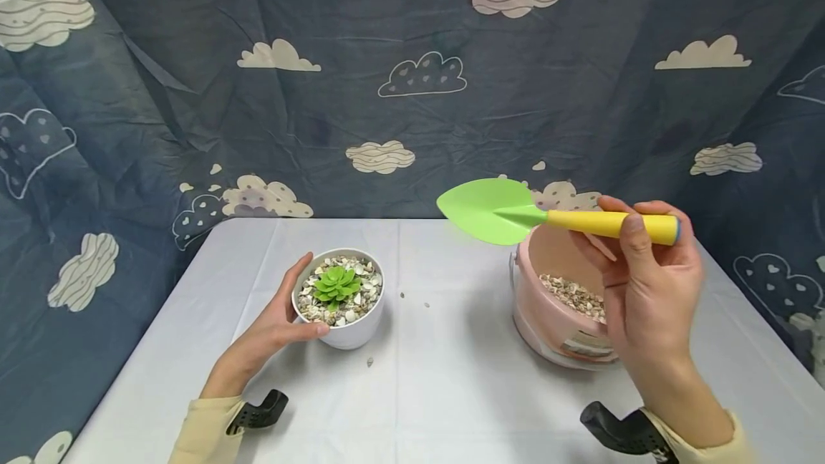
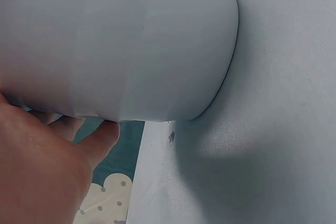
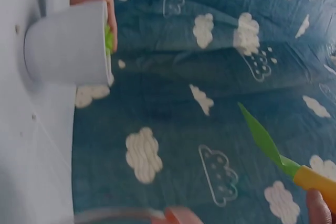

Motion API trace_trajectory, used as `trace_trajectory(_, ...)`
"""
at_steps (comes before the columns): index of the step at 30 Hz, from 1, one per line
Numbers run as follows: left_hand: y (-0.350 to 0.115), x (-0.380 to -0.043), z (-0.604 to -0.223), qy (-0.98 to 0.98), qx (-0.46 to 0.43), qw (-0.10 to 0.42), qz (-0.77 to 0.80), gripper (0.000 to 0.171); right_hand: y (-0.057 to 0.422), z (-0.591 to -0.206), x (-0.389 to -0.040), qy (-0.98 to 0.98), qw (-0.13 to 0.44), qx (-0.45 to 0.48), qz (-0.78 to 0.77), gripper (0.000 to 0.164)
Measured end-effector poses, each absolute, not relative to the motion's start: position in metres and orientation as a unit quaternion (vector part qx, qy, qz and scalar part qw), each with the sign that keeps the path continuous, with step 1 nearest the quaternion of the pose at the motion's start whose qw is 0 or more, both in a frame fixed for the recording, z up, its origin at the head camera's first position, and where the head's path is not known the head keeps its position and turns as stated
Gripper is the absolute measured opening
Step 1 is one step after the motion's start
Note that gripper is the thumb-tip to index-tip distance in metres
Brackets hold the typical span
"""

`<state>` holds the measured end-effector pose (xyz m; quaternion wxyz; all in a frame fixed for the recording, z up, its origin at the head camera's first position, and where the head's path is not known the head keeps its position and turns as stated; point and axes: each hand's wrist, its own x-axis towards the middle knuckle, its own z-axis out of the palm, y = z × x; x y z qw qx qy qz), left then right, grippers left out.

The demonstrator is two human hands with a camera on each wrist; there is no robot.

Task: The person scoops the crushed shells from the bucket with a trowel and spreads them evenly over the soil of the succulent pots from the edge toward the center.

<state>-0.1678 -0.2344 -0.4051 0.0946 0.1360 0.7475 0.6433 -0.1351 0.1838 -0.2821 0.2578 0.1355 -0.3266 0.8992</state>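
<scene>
My left hand (image 1: 277,321) holds a white flower pot (image 1: 353,336) by its left side, thumb along the near rim and fingers round the far side. Pebbles (image 1: 370,291) fill the pot around a green succulent (image 1: 336,283). Seen from the left wrist, the pot's smooth wall (image 2: 131,45) takes up much of the view. In my right hand (image 1: 657,285) is a toy garden trowel, its yellow handle (image 1: 586,223) pinched between thumb and fingers. The trowel's green blade (image 1: 490,210) points left, raised above the table; from the right wrist the blade (image 3: 265,142) shows nearly edge-on.
A pink bucket (image 1: 535,306) with pebbles (image 1: 573,295) inside stands below and behind my right hand. Several stray pebbles (image 1: 370,361) lie on the white tablecloth (image 1: 438,378) near the pot. A dark cloud-print curtain (image 1: 361,13) hangs behind the table.
</scene>
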Motion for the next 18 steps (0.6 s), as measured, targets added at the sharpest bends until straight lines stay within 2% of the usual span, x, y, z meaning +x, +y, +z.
trace_trajectory(7, -0.233, -0.167, -0.403, 0.751, 0.128, 0.099, 0.64, 0.109, 0.224, -0.274, -0.137, -0.351, 0.296, 0.123, 0.88, 0.032)
trace_trajectory(18, -0.233, -0.165, -0.401, 0.757, 0.123, 0.097, 0.635, 0.109, 0.29, -0.274, -0.153, -0.445, 0.305, 0.08, 0.838, 0.04)
